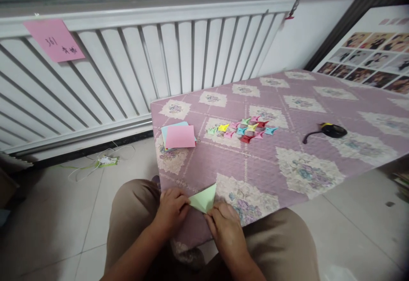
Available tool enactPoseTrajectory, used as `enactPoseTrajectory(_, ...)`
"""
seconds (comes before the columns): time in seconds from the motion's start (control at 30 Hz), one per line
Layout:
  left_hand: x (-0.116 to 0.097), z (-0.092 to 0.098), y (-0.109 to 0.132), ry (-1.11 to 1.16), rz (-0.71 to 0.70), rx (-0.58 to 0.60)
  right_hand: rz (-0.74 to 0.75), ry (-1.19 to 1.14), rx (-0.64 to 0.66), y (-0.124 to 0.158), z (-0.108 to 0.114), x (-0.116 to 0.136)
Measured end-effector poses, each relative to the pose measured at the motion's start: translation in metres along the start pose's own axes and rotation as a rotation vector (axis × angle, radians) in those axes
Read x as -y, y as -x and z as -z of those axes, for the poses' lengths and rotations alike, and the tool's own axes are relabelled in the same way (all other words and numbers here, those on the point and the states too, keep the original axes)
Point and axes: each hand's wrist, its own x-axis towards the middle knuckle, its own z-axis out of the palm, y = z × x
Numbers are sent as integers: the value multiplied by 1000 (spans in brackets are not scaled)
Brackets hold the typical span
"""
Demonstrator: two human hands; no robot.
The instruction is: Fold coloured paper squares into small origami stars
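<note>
A pale green sheet of paper (204,198), folded into a triangle-like shape, lies at the near edge of the table between my hands. My left hand (173,207) pinches its left corner with curled fingers. At the lower right corner, my right hand (226,225) has its thumb and fingers closed on the paper's edge. Beyond them sits a small stack of coloured paper (180,137), pink on top with light blue beneath. Several small folded paper figures (246,131) in pink, red, yellow, blue and green are grouped in the middle of the table.
The table wears a purple floral cloth (255,163). A black object with a cord-like strap (334,130) rests toward its right side. Behind stands a white radiator (179,55) with a pink note (54,40). A photo board (370,53) leans at the right; a power strip (108,160) lies on the floor.
</note>
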Motion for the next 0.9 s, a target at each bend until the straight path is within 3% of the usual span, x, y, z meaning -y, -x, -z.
enactPoseTrajectory(0.23, -4, 2, -4, 27, 84, 27, -34, 23, -9, -2, -2, 0)
enactPoseTrajectory(0.5, -8, 3, -13, -120, 170, 34, -74, 67, 24, -9, 2, 3)
enactPoseTrajectory(0.9, -9, 12, -25, -190, 212, 197, -81, 100, 13, -16, 1, 2)
